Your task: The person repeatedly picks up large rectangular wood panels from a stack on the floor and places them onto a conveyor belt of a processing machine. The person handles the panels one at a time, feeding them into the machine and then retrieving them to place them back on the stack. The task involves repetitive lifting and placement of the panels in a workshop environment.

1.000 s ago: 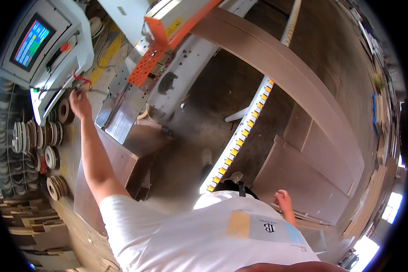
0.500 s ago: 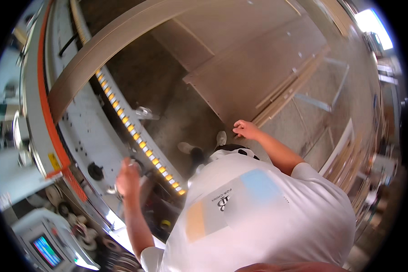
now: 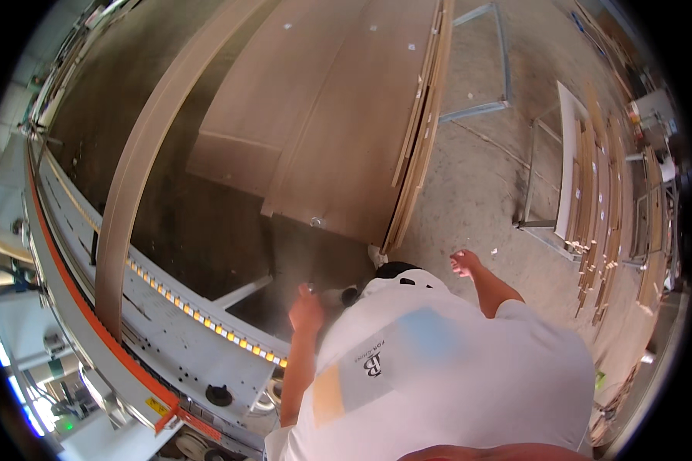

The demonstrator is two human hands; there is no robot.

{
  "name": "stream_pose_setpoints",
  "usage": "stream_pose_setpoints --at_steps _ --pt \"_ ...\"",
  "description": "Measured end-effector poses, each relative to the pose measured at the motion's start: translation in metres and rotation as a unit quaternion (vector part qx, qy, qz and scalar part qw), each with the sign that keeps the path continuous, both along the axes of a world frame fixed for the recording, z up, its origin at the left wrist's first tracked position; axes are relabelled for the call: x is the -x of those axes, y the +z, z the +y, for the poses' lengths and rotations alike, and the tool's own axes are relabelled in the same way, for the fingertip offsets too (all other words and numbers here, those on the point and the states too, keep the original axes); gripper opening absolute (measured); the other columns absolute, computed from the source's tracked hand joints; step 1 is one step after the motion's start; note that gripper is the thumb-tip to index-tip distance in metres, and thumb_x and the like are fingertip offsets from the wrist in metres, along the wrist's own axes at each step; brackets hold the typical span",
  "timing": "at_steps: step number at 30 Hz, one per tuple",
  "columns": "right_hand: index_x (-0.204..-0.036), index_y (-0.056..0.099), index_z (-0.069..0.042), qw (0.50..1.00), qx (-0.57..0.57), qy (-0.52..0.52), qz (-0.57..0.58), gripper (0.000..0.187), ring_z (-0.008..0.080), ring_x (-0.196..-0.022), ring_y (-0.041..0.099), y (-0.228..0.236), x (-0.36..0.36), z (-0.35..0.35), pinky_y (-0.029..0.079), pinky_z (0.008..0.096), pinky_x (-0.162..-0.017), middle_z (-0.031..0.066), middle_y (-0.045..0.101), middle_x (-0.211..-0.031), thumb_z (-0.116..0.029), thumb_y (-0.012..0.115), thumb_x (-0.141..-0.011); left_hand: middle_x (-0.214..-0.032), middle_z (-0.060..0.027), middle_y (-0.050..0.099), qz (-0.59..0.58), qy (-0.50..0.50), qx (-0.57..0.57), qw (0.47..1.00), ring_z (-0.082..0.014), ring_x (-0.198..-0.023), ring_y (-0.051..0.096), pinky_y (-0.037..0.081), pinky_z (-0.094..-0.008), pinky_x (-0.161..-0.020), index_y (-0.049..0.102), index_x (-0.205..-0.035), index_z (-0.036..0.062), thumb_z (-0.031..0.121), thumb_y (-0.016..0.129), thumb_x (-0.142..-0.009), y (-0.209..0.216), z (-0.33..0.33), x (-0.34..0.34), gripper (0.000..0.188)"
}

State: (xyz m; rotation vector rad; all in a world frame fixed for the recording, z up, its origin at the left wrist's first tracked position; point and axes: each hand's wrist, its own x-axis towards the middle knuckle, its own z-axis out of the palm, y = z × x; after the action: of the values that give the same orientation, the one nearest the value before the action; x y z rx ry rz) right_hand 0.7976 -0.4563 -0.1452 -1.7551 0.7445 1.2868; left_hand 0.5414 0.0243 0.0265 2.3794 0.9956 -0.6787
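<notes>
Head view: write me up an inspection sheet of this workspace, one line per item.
Surface: grey machine bed, with small holes and a black knob.
Job's things: a long brown board lies across the bed and the roller rail, which has yellow and white rollers.
Clutter: narrow strips along one edge of wide brown boards; a white scrap on the floor.
Grips: left hand near the rail's end, contents unclear; right hand loosely curled, no object seen in it.
Cables: nothing seen for certain; the left edge is too small to read.
Surroundings: a blue-grey metal frame and, at right, stacked boards.
</notes>
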Motion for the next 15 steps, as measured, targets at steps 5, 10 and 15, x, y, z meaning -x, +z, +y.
stream_pose_setpoints --at_steps 5,10,15 --pt "-0.106 0.067 -0.015 0.996 -0.081 0.004 0.033 0.025 0.0165 -0.070 0.059 -0.059 0.025 -0.027 0.045 0.0356 -0.059 0.0011 0.063 -0.080 -0.035 0.067 -0.090 -0.120 -0.0215 0.067 -0.031 -0.031 0.007 0.999 -0.0416 -0.105 0.066 0.051 -0.0505 -0.089 0.037 -0.140 0.0100 0.028 0.046 -0.100 0.005 -0.016 -0.056 0.045" --pt "-0.111 0.069 -0.008 0.936 -0.074 0.257 -0.228 0.038 0.0235 -0.089 0.067 -0.022 0.013 0.050 0.053 0.0372 -0.080 0.0108 0.072 -0.101 -0.037 0.070 -0.086 -0.120 -0.0211 0.067 -0.057 -0.024 -0.005 0.998 -0.0420 -0.105 0.065 0.050 -0.0505 -0.090 0.036 -0.142 0.0119 0.028 0.043 -0.100 0.013 -0.030 -0.074 0.045" --pt "-0.110 0.069 -0.006 0.929 -0.060 0.243 -0.272 0.037 0.0192 -0.084 0.069 -0.006 -0.018 0.065 0.054 0.0350 -0.071 0.0086 0.073 -0.095 -0.036 0.068 -0.088 -0.110 -0.0234 0.069 -0.070 -0.020 0.010 0.997 -0.0437 -0.101 0.067 0.051 -0.0524 -0.087 0.036 -0.143 0.0155 0.029 0.044 -0.100 0.012 -0.051 -0.102 0.046"
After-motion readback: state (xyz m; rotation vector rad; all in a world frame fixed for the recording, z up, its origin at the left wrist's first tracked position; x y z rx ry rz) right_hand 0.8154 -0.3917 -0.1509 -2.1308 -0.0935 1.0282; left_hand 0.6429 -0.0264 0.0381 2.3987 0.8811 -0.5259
